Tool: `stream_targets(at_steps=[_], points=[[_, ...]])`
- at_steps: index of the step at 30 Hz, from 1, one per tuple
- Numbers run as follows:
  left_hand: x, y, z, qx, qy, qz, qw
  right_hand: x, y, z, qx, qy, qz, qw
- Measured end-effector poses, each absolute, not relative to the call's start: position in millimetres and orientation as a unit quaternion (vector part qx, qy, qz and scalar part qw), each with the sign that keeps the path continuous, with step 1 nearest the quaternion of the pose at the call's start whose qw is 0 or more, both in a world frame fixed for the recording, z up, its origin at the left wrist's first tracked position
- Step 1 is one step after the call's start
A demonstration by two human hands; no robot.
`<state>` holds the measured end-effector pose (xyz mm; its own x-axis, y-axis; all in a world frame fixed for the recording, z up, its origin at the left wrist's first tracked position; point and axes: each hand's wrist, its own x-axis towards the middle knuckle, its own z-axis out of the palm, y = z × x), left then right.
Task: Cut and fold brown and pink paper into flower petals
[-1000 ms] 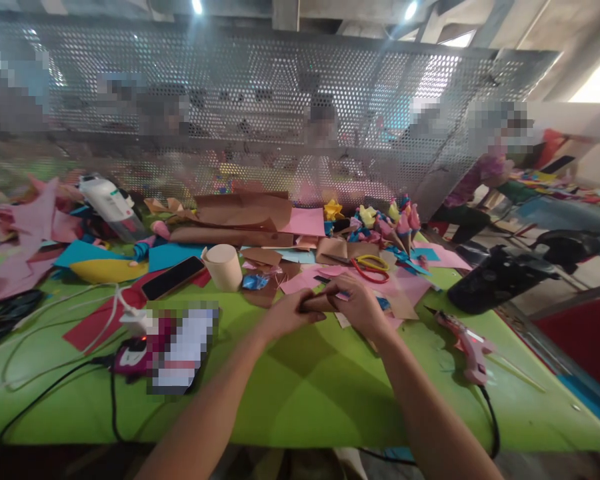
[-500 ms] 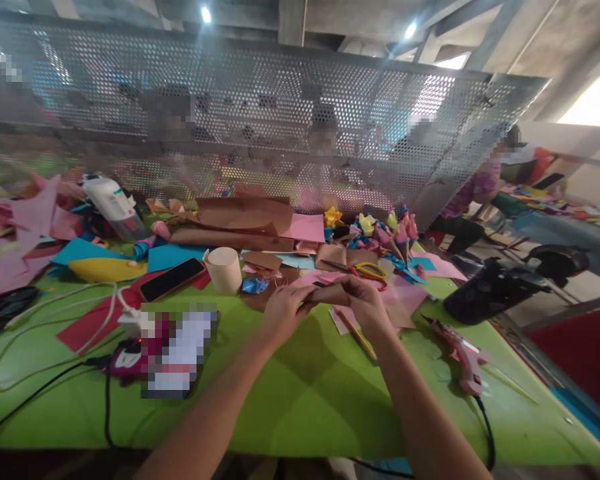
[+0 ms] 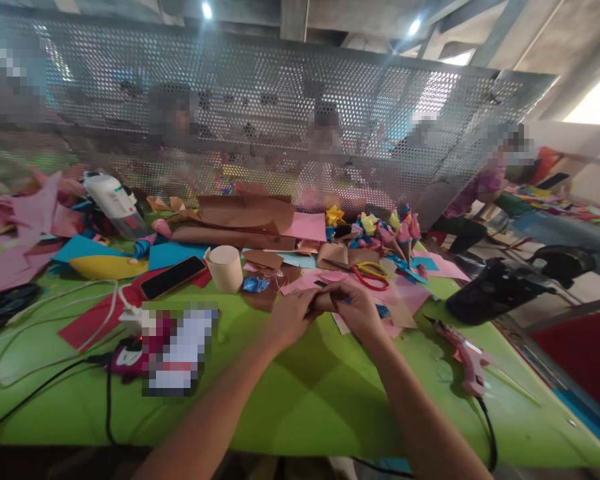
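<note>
Over the green table (image 3: 300, 400), my left hand (image 3: 294, 312) and my right hand (image 3: 357, 310) are close together, both closed on a small piece of brown paper (image 3: 324, 302). It looks rolled or folded, and my fingers cover most of it. Pink paper (image 3: 405, 297) lies just beyond my hands, with yellow-and-red-handled scissors (image 3: 373, 273) on it. A cream cylindrical roll (image 3: 225, 269) stands to the left, beside a crumpled blue piece (image 3: 255, 285).
On the right lie a pink glue gun (image 3: 467, 360) with a cord and a black tumbler (image 3: 495, 291). Left are a phone (image 3: 173, 278), a power strip (image 3: 130, 360) and cables. Paper flowers (image 3: 400, 233) and brown sheets (image 3: 245, 217) line the back, before a perforated metal screen (image 3: 260, 100).
My hands have drawn closer together around the brown paper, so less of it shows. My right hand has shifted slightly left, and the pencil seen under it before is now hidden.
</note>
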<state>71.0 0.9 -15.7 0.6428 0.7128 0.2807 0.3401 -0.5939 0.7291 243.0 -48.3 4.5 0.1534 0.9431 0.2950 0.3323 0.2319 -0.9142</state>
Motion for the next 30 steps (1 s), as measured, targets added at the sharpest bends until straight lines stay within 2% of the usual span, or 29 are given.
stream_targets(at_steps=[8,12,18,22,30], points=[[72.7,-1.1,-20.5,0.810,0.339,0.267,0.396,242.3,-47.7,-1.9,-0.552,-0.576,0.270,0.539],[74.5,-1.8,-21.3,0.782,0.345,0.290,0.431,240.6,-49.8,0.2,-0.533,-0.559,0.309,0.555],[75.5,4.0,-18.0,0.582,0.301,0.387,0.648,235.7,-53.6,2.7,-0.497,-0.504,0.327,0.627],[75.6,4.5,-11.5,0.421,0.225,0.462,0.748,224.8,-52.5,-1.7,-0.516,-0.525,0.323,0.595],[78.1,-0.3,-8.6,0.356,0.181,0.430,0.810,205.6,-51.1,-13.2,-0.489,-0.561,0.369,0.557]])
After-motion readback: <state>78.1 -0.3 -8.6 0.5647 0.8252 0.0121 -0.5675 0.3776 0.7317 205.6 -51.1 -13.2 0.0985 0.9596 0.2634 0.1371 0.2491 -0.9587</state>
